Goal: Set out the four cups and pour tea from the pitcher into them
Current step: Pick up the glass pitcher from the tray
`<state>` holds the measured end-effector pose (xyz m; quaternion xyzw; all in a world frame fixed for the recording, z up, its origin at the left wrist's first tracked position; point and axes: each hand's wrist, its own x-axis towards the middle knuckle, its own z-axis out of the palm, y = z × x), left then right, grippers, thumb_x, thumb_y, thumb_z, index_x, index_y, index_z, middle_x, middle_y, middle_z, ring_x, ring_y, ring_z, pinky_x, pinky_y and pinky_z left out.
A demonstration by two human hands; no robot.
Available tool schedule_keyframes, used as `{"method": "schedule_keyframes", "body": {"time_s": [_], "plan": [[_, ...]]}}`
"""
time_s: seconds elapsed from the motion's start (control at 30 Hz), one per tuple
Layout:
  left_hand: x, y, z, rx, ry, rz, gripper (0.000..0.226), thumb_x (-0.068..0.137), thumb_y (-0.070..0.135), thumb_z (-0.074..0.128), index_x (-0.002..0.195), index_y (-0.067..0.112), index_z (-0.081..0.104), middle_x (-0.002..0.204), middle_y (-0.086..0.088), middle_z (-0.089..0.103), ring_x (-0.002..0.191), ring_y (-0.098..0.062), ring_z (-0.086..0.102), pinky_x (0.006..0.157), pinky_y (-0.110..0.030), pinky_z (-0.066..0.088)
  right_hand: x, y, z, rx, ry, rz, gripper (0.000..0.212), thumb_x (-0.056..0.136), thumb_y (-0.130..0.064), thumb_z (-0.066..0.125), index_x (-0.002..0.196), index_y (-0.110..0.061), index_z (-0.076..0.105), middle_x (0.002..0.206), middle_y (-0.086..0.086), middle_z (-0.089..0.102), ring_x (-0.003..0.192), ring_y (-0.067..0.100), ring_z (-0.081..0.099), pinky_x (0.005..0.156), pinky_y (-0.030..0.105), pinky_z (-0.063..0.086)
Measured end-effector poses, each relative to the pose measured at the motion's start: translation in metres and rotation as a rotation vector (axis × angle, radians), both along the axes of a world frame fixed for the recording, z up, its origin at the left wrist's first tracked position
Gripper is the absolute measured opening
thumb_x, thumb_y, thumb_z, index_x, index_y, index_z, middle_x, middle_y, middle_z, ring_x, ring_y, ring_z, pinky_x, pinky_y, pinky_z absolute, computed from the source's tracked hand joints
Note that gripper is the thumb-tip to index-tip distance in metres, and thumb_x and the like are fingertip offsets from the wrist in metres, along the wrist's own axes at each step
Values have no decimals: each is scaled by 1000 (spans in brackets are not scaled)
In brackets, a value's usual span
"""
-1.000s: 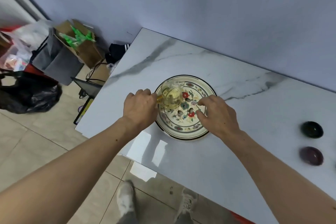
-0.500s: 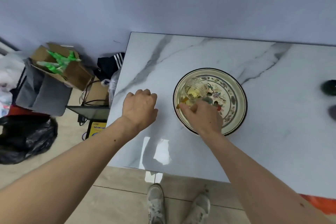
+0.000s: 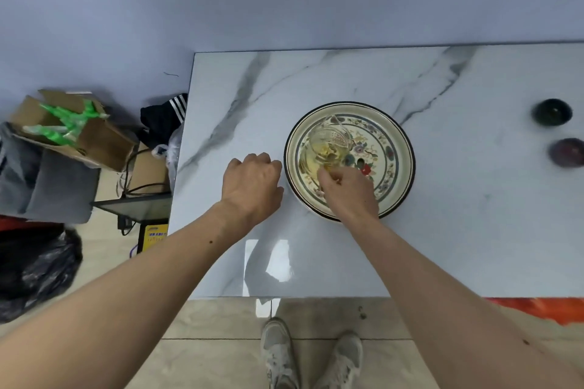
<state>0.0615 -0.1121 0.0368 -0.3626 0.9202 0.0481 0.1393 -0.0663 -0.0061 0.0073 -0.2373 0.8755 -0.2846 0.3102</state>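
Observation:
A clear glass pitcher with yellow tea in it stands on a flowered plate on the marble table. My right hand reaches over the plate's near rim and grips the pitcher's handle. My left hand rests on the table just left of the plate, fingers curled, holding nothing. Two small dark cups sit at the far right: a dark green cup and a purple cup nearer to me. Other cups are out of view.
The table's left edge runs near my left hand, its front edge close to my feet. On the floor to the left lie cardboard boxes, a grey bag, a black plastic bag and cables.
My left hand let go of the pitcher and settled on the table beside the plate. My right hand moved onto the pitcher's handle. The camera swung so the table looks square-on.

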Motion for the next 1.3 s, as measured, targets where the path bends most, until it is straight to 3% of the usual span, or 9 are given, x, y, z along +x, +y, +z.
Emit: {"method": "schedule_keyframes", "body": {"time_s": [0.13,0.2,0.27,0.4,0.53,0.7,0.87,1.03,1.3], "plan": [[-13,8,2,20,7,-18,31,88,32,55,115,18,61,113,-3,62,109,-26,55,86,-37,41,-11,15,-3,-63,-228,15,36,89,-45,43,83,-15,61,76,8,69,70,25,67,58,37,52],[-18,9,4,20,7,-29,31,87,30,55,115,19,61,112,-3,62,109,-26,55,87,-37,41,-15,18,-6,-102,-368,-16,28,93,-42,45,91,-18,60,82,9,69,70,21,67,48,28,52],[-24,10,6,19,3,-40,30,88,30,54,114,18,61,112,-4,61,109,-27,55,87,-38,41,-17,20,-8,-159,-439,-51,21,94,-37,47,88,-21,60,80,9,68,67,17,66,48,24,52],[-31,11,9,18,10,-57,29,87,30,55,114,19,61,112,-4,62,110,-27,55,87,-37,41,-23,30,-11,-232,-390,-57,21,95,-32,50,77,-25,58,72,3,62,58,11,61,52,24,51],[-40,14,13,5,-6,-83,30,87,29,54,115,20,62,113,-4,62,110,-26,55,89,-38,41,-37,44,-5,-277,-384,-67,17,94,-30,51,88,-19,63,70,1,61,59,11,60,50,21,50],[-66,31,22,-8,-10,-145,30,87,33,56,112,18,62,113,-3,62,112,-26,55,90,-38,41,-65,67,13,-315,-345,-92,18,94,-30,53,83,-20,63,67,-2,60,58,10,59,53,22,49],[-110,62,34,-12,34,-203,32,86,35,58,114,21,62,114,-2,63,113,-25,56,91,-39,42,-108,107,36,-364,-350,-130,21,95,-29,52,77,-21,57,71,7,60,62,16,58,55,25,50],[-166,105,44,-13,19,-213,27,84,35,58,105,19,63,109,-4,64,109,-27,58,91,-41,43,-160,158,52,-368,-307,-127,24,94,-33,52,70,-29,55,69,2,61,60,12,59,56,22,50],[-269,177,54,2,31,-210,35,88,37,56,115,17,61,115,-5,61,112,-27,56,92,-40,42,-260,236,70,-333,-230,-102,22,92,-39,52,73,-31,57,68,-2,61,60,8,59,57,21,50]]}}
